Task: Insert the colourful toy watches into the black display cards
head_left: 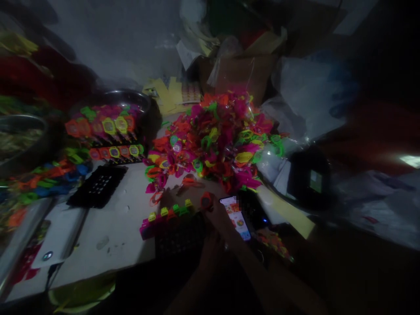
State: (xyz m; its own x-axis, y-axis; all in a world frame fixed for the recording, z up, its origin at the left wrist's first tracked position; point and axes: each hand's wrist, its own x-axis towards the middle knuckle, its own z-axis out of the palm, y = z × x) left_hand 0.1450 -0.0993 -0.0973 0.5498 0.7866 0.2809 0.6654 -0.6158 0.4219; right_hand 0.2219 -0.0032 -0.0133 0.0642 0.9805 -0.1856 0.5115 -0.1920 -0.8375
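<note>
My right hand (219, 215) is closed on an orange toy watch (206, 200) with a dark round face, held just left of a lit phone (236, 218). Lower and closer to me, my left hand (210, 246) is in deep shadow beside a black tray (179, 240); its fingers do not show clearly. Several yellow, green, orange and pink toy watches (170, 212) line the tray's far edge. Beyond my hands, a big heap of bright toy watches (213, 144) covers the table, and a loose orange strap (188, 180) lies at its near side.
At left stand filled racks of toy watches (114, 151), a metal bowl (131, 98), a black tray (98, 186) and a white device (61, 240). A black case (254, 208) lies beside the phone, near a yellow strip (292, 214). Cardboard (239, 76) stands behind the heap.
</note>
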